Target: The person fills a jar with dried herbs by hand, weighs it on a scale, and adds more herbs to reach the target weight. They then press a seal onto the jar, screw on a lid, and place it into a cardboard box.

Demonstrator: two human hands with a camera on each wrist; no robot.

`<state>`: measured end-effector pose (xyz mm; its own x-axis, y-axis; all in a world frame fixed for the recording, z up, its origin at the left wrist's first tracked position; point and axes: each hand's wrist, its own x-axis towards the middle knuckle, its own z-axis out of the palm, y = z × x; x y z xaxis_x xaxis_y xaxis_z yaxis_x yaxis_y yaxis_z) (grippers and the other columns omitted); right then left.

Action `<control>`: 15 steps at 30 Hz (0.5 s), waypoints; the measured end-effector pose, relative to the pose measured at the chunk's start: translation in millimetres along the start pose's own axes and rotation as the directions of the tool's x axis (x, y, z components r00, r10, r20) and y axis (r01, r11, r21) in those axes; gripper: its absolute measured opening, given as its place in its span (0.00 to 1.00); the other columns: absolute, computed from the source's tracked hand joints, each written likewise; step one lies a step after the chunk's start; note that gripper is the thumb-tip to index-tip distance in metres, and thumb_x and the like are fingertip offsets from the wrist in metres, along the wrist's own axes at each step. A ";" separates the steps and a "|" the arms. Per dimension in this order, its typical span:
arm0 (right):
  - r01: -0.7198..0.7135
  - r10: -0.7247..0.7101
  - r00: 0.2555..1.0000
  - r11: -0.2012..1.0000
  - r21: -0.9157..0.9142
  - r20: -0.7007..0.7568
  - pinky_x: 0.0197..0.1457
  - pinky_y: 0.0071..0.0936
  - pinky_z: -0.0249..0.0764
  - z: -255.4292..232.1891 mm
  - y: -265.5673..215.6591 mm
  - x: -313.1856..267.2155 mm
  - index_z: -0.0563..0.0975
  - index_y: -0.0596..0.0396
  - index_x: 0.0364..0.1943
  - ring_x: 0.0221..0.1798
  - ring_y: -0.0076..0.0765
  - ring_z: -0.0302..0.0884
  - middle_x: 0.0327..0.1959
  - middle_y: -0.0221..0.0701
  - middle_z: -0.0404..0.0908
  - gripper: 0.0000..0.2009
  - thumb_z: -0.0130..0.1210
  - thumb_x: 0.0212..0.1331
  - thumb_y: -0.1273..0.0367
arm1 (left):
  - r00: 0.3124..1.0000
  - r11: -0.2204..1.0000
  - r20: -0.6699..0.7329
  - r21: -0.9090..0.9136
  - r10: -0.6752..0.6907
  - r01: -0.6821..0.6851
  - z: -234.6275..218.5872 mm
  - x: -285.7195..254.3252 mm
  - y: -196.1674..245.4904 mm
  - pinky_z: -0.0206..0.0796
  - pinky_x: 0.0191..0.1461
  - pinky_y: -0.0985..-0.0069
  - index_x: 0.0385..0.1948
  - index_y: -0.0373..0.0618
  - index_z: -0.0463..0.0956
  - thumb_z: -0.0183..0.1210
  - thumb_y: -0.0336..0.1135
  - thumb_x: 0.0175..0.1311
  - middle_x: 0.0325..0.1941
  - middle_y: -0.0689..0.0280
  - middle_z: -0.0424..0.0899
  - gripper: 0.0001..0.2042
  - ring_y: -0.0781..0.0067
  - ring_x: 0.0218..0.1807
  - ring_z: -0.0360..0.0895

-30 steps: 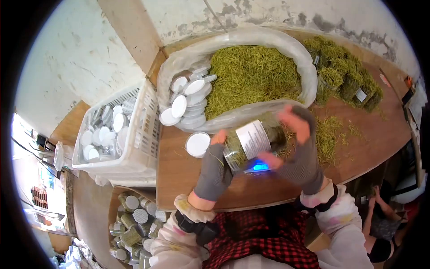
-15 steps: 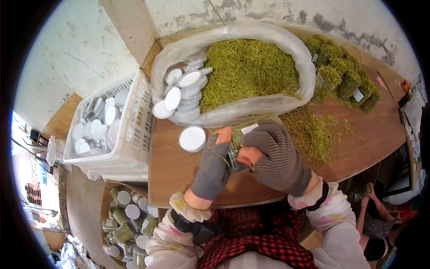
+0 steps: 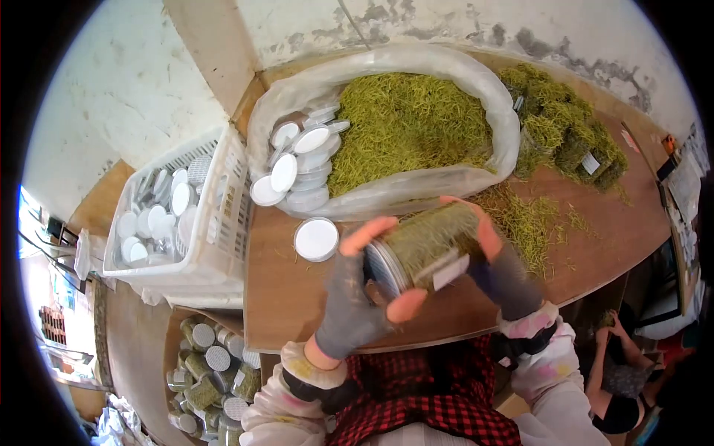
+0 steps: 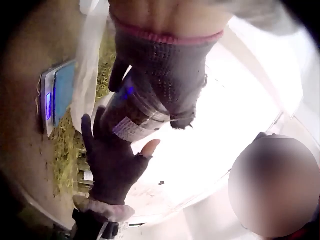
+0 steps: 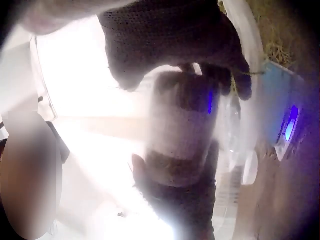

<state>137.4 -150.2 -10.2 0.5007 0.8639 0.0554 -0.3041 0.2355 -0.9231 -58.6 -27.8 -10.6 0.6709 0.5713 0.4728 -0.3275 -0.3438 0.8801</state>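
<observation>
A clear jar (image 3: 440, 241) of green-yellow dried strands is held on its side above the table, its ridged lid end toward the left. My gloved left hand (image 3: 346, 301) grips the lid end, bare fingertips showing. At the other end, my gloved right hand (image 3: 513, 279) holds the jar round its base. In the left wrist view the jar (image 4: 135, 115) hangs between the left hand (image 4: 162, 70) and right hand (image 4: 112, 167). The right wrist view shows the jar (image 5: 177, 122) between the right hand (image 5: 172, 42) and left hand (image 5: 185, 202).
Strands (image 3: 413, 126) and white lids (image 3: 284, 172) fill a plastic-lined container behind. One lid (image 3: 316, 239) lies on the table (image 3: 286, 305). A lid crate (image 3: 223, 245) and box of jars are left; filled jars (image 3: 569, 141) stand right. A scale (image 4: 63, 95) glows blue. Someone sits at right.
The right hand has shifted from beside the left hand to the jar's far end. The jar has turned, its label now facing lower, and more of its body shows.
</observation>
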 end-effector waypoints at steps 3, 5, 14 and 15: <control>-0.052 0.047 0.997 0.994 0.092 0.058 0.66 0.26 0.69 16.0 -15.8 -9.6 0.71 0.54 0.68 0.60 0.24 0.73 0.56 0.29 0.76 0.20 0.54 0.77 0.63 | 0.988 0.983 0.089 0.123 0.129 -0.140 1.5 -6.8 -2.4 0.60 0.75 0.59 0.76 0.38 0.55 0.72 0.45 0.61 0.72 0.50 0.67 0.45 0.57 0.72 0.68; -0.013 0.022 0.997 0.993 -0.118 0.076 0.68 0.28 0.67 11.7 -11.6 -7.2 0.70 0.54 0.67 0.62 0.26 0.71 0.58 0.30 0.73 0.22 0.57 0.73 0.65 | 0.992 0.992 -0.035 0.027 0.123 -0.122 10.1 -14.1 -2.3 0.61 0.75 0.58 0.77 0.37 0.54 0.64 0.52 0.69 0.75 0.49 0.64 0.43 0.56 0.73 0.67; 0.759 -0.594 0.639 0.384 -0.526 0.489 0.72 0.49 0.65 21.5 4.5 -22.7 0.67 0.59 0.66 0.65 0.52 0.70 0.63 0.47 0.70 0.40 0.73 0.50 0.59 | 0.880 0.769 -0.087 -0.532 -0.466 0.355 8.1 -16.9 8.6 0.68 0.71 0.59 0.76 0.39 0.56 0.46 0.66 0.77 0.69 0.54 0.72 0.40 0.59 0.67 0.74; 0.702 -0.554 0.705 0.458 -0.546 0.442 0.72 0.48 0.65 24.5 3.0 -26.5 0.66 0.59 0.68 0.66 0.51 0.69 0.64 0.46 0.69 0.41 0.73 0.50 0.58 | 0.890 0.796 -0.084 -0.491 -0.447 0.354 7.0 -18.5 9.3 0.68 0.70 0.60 0.74 0.39 0.58 0.46 0.66 0.77 0.67 0.54 0.73 0.39 0.60 0.66 0.75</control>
<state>103.3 -161.5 -5.0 0.1630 0.6757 0.7190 0.6544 0.4713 -0.5913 -69.4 -46.8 -11.4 0.6879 0.7251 0.0310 -0.3504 0.2944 0.8891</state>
